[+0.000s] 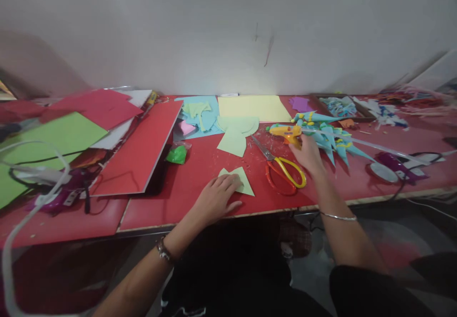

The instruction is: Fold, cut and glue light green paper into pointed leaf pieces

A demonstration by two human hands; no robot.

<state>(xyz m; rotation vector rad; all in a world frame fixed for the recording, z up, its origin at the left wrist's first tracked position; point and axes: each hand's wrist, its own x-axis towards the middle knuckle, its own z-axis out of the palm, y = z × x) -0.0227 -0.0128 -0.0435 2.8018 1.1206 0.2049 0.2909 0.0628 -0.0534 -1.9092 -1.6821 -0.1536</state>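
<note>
My left hand lies with its fingers spread on a small pale green paper piece near the table's front edge. My right hand is closed round the handle of a yellow-orange glue gun, whose tip points left. Between the hands rest large scissors with one red and one yellow handle, blades partly apart. Beyond my left hand is a larger pale green cut paper with a curved top. Just past the glue gun sits a pile of blue paper cones with yellow and green trim.
A red board and green sheet lie at the left. Yellow paper and blue paper are by the wall. A scrap-filled tray, a tape roll and a purple device stand at the right.
</note>
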